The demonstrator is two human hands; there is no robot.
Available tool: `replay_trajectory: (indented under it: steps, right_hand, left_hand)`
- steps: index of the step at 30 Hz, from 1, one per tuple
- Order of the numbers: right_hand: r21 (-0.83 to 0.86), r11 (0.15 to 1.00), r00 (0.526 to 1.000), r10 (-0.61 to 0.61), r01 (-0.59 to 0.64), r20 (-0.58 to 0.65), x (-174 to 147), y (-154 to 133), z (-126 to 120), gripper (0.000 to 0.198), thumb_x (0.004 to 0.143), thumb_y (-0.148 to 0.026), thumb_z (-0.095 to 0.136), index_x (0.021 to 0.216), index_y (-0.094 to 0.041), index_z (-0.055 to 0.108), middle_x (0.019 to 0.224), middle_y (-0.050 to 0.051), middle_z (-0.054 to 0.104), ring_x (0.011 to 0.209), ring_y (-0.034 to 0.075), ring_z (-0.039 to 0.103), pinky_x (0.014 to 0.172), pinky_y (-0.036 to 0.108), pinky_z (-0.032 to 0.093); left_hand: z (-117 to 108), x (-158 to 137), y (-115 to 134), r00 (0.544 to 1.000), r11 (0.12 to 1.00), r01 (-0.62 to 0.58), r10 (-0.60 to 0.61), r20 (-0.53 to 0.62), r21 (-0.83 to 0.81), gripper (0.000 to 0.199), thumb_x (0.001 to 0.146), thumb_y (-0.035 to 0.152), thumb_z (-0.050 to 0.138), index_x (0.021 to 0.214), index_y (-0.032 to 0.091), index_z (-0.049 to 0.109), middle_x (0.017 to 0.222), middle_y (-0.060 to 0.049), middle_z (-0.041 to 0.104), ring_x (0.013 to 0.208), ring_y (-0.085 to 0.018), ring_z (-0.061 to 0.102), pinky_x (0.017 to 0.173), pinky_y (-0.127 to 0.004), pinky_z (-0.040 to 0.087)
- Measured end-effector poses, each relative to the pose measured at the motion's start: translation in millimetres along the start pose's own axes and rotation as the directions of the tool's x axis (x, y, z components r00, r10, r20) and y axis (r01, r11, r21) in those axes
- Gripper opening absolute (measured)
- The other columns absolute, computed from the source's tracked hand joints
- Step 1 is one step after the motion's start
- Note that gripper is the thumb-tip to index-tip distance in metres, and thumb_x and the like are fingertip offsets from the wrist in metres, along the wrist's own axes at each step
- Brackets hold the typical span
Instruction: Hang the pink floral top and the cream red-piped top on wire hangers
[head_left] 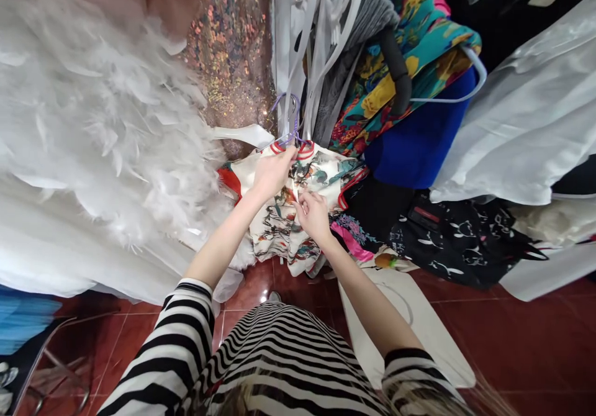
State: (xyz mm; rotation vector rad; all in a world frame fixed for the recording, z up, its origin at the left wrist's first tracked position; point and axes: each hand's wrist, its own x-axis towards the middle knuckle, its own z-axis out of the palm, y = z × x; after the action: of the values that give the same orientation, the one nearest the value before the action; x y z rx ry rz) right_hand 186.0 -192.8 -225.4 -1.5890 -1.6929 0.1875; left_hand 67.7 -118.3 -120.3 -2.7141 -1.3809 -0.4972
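A white patterned garment [321,183] with red-trimmed collar and armholes hangs in front of me from a purple wire hanger [295,121]. My left hand [274,171] is closed on the upper front edge of this garment, just below the collar. Lower on the same front opening, my right hand [313,212] pinches the edge between thumb and fingers. The fabric between my hands is partly covered by my fingers, and any small fastener there is too small to make out.
A white feathered garment [107,118] fills the left, beside a sequinned one [230,49]. White hangers [321,25], a floral garment [372,93] and a blue one [419,146] crowd the right. A white board [395,316] lies low over the red tiled floor [507,335].
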Motion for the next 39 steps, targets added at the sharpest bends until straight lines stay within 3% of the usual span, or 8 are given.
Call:
replay_trajectory:
  steps: [5,10,14,21,27,32,39]
  right_hand:
    - [-0.032,0.999,1.000,0.013,-0.013,-0.009,9,-4,-4,0.018,0.084,-0.020,0.053,0.070,-0.025,0.044,0.063,0.001,0.052,0.077,0.024,0.053,0.078,0.036,0.039]
    - [-0.018,1.000,0.992,0.012,-0.015,-0.124,27,-14,-3,0.006,0.088,-0.029,0.054,0.085,-0.024,0.052,0.077,0.004,0.059,0.081,0.025,0.052,0.077,0.036,0.039]
    - [-0.040,0.998,0.989,0.033,-0.039,-0.143,40,-19,7,0.007,0.089,-0.024,0.049,0.082,-0.023,0.052,0.085,0.008,0.061,0.089,0.029,0.052,0.080,0.040,0.039]
    - [-0.081,0.994,0.939,0.043,-0.075,-0.340,52,-24,12,0.003,0.085,-0.021,0.048,0.085,-0.023,0.050,0.088,0.009,0.059,0.090,0.029,0.049,0.078,0.040,0.037]
    - [-0.105,0.993,0.961,0.030,-0.061,-0.276,53,-27,9,0.017,0.076,-0.011,0.048,0.071,-0.025,0.039,0.072,0.005,0.055,0.081,0.026,0.049,0.073,0.037,0.034]
    - [-0.060,0.998,0.970,0.018,-0.034,-0.241,56,-31,9,0.021,0.082,-0.016,0.046,0.068,-0.026,0.033,0.066,0.003,0.051,0.077,0.025,0.048,0.070,0.036,0.033]
    - [0.002,1.000,0.993,0.000,0.000,-0.116,61,-18,12,0.027,0.083,-0.019,0.050,0.068,-0.027,0.030,0.055,-0.002,0.044,0.071,0.024,0.049,0.072,0.035,0.035]
  left_hand:
    - [-6,2,2,0.999,0.999,-0.033,0.034,-0.038,0.018,0.025,0.098,0.018,0.039,0.116,0.020,0.056,0.092,-0.008,0.073,0.087,-0.021,0.068,0.074,-0.028,0.046]
    - [-7,-4,-3,0.989,0.990,-0.138,0.137,0.049,0.023,0.028,0.097,0.020,0.041,0.122,0.019,0.053,0.092,-0.008,0.073,0.087,-0.024,0.070,0.076,-0.029,0.047]
    - [-8,-6,-8,0.978,0.982,-0.190,0.190,0.086,-0.007,0.027,0.097,0.022,0.043,0.122,0.019,0.052,0.092,-0.009,0.073,0.088,-0.024,0.069,0.077,-0.030,0.048]
    - [-11,-9,-9,0.975,0.977,-0.208,0.210,0.066,-0.048,0.027,0.100,0.024,0.039,0.122,0.017,0.054,0.094,-0.008,0.073,0.087,-0.022,0.070,0.074,-0.027,0.047]
    - [-1,2,-13,0.988,0.989,-0.151,0.151,0.018,0.005,0.025,0.095,0.018,0.046,0.118,0.019,0.057,0.090,-0.008,0.075,0.083,-0.023,0.070,0.072,-0.028,0.046]
    - [-4,15,-20,0.990,0.995,-0.094,0.090,-0.110,-0.030,0.025,0.097,0.017,0.040,0.113,0.021,0.058,0.094,-0.006,0.075,0.084,-0.019,0.069,0.071,-0.026,0.045]
    - [-5,7,-33,0.996,0.998,-0.056,0.054,-0.071,-0.025,0.023,0.099,0.024,0.039,0.113,0.020,0.057,0.094,-0.005,0.073,0.086,-0.021,0.070,0.073,-0.028,0.047]
